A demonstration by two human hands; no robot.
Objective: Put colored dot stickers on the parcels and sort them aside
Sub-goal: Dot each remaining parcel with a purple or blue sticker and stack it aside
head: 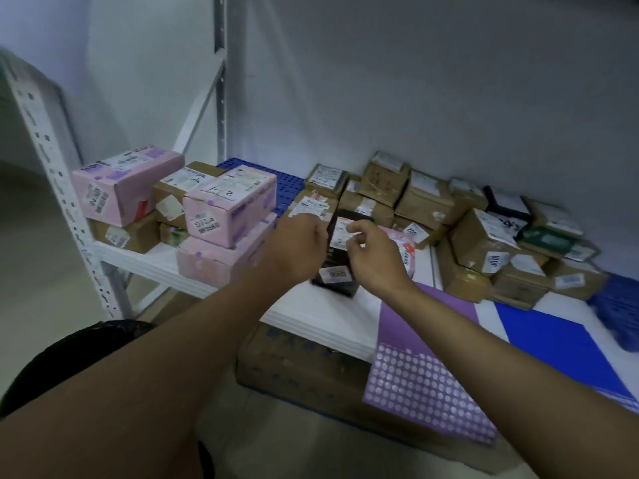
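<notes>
A black parcel [338, 271] with white labels stands tilted on the white shelf [332, 316]. My left hand [297, 248] is curled against its left side and seems to hold it. My right hand [375, 257] has its fingertips pinched together at the parcel's upper label; whether a sticker is between them is too blurred to tell. A purple sheet of dot stickers [428, 392] hangs over the shelf's front edge under my right forearm. Pink boxes [224, 209] with purple dots are stacked at the left.
Several brown cardboard parcels [484, 236] are heaped along the back wall at the right. A blue sheet [549, 344] lies right of the purple one. A large carton [301, 368] sits under the shelf. A white metal rack upright [52, 174] stands at left.
</notes>
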